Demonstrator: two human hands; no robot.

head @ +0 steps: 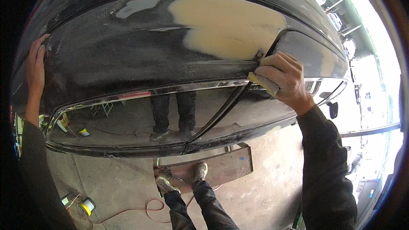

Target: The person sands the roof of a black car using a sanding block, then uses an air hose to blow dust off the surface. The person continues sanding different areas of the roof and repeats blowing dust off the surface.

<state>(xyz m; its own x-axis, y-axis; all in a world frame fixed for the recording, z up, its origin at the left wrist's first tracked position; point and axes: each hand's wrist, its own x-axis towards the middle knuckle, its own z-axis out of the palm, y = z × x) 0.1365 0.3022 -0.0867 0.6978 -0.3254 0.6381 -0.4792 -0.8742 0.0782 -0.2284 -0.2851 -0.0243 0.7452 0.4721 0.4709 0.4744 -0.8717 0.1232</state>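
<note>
A dark car's body panel (118, 48) spans the view, dull and dusty, with a wide beige patch of filler (220, 25) and bare greyish spots. My right hand (287, 76) grips a yellowish sanding pad (264, 83). It presses the pad at the panel's lower edge, beside a curved black gap and just over the chrome window trim (179, 86). The fingers look dusty. Far to the left, my left hand (35, 64) lies with extended fingers on the car's surface and holds nothing. Between the hands, the side window glass (127, 124) reflects legs and floor.
My shoes (201, 170) stand on a low metal work platform (228, 169) alongside the car. A reddish hose (127, 210) loops over the concrete floor (118, 179). A yellow-banded container (88, 206) sits at the lower left. A grey panel section (306, 48) adjoins the gap at the right.
</note>
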